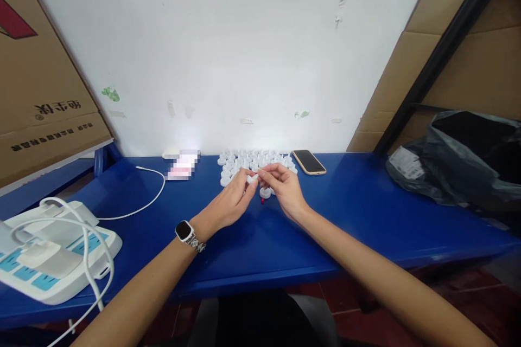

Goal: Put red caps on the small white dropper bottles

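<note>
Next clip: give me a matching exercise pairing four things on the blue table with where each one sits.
Things:
1. phone
2. smartwatch
3. black plastic bag
4. small white piece

Places:
A. on the left wrist
B. far right of the table
C. pinched between left hand and right hand
D. flat, just right of the white caps

Pairs: 1-D, 2-A, 3-B, 4-C
</note>
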`<action>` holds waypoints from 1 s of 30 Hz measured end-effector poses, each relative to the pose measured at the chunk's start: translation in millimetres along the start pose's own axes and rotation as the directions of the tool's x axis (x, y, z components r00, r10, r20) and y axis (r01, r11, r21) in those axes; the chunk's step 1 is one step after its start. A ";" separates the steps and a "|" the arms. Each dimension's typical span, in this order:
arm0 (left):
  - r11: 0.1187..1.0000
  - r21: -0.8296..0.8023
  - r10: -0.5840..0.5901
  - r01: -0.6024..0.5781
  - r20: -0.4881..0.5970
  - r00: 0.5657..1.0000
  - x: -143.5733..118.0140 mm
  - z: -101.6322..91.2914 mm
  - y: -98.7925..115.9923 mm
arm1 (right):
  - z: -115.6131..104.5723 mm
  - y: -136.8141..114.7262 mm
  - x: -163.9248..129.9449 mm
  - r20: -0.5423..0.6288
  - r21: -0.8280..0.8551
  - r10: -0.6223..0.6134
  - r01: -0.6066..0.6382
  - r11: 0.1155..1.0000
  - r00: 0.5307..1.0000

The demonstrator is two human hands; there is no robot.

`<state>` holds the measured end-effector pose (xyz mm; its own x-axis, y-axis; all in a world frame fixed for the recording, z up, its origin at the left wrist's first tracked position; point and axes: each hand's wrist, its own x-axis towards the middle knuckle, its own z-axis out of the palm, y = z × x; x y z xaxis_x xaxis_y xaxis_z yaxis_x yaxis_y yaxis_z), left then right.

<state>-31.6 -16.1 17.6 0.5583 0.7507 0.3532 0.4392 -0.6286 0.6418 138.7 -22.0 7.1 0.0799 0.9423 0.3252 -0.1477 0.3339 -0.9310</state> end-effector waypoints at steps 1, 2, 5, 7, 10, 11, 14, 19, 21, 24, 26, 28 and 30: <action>1.000 0.003 0.001 -0.001 -0.005 1.000 -0.2 1.8 0.6 | 1.1 0.6 -0.7 -0.026 -0.004 -0.014 0.014 1.000 1.000; 1.000 0.007 0.004 -0.004 -0.012 1.000 -0.4 3.7 0.8 | 2.1 1.4 -1.4 -0.045 -0.013 -0.028 0.027 1.000 0.999; 0.999 0.022 0.026 -0.025 -0.036 0.999 0.3 9.2 -0.5 | 5.4 3.9 -3.1 -0.085 -0.045 -0.071 0.068 0.997 0.994; 0.999 0.022 0.034 -0.033 -0.049 0.998 1.4 11.7 -2.4 | 7.5 5.2 -3.4 -0.101 -0.064 -0.094 0.088 0.994 0.990; 0.999 0.012 0.032 -0.031 -0.051 0.998 2.8 12.5 -4.9 | 9.5 6.2 -2.4 -0.091 -0.101 -0.110 0.101 0.990 0.990; 0.999 0.009 0.033 -0.032 -0.048 0.998 2.9 12.2 -5.4 | 9.6 6.5 -2.0 -0.084 -0.115 -0.113 0.103 0.988 0.990; 0.999 -0.001 0.037 -0.038 -0.041 0.998 2.2 11.0 -5.9 | 9.1 7.0 -0.9 -0.064 -0.145 -0.118 0.108 0.984 0.991; 1.000 -0.004 0.017 -0.017 -0.034 0.999 1.4 10.3 -4.5 | 9.1 5.5 -0.8 -0.016 -0.134 -0.115 0.112 0.985 0.993; 1.000 -0.003 0.018 -0.018 -0.030 0.999 3.3 6.3 -5.3 | 9.2 4.2 0.1 0.005 -0.140 -0.115 0.114 0.984 0.993; 1.000 0.005 0.025 -0.025 -0.012 1.000 6.9 -9.4 -11.5 | 5.8 3.8 3.1 0.058 -0.151 -0.119 0.126 0.980 0.991; 0.998 0.047 0.030 -0.028 -0.057 0.998 7.6 -25.0 -19.9 | 0.6 4.8 5.4 0.083 -0.222 -0.118 0.134 0.966 0.990; 0.996 0.089 -0.002 0.008 -0.067 0.998 6.4 -40.6 -30.6 | -5.2 6.0 6.5 0.121 -0.368 -0.119 0.156 0.917 0.986; 0.992 0.115 -0.051 0.055 -0.036 0.998 4.0 -52.8 -40.9 | -9.0 6.3 6.4 0.194 -0.517 -0.110 0.197 0.833 0.975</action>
<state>-84.5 23.4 28.7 0.5093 0.7888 0.3442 0.5474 -0.6055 0.5776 147.2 -14.1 1.8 -0.0972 0.8869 0.4516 0.4023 0.4501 -0.7972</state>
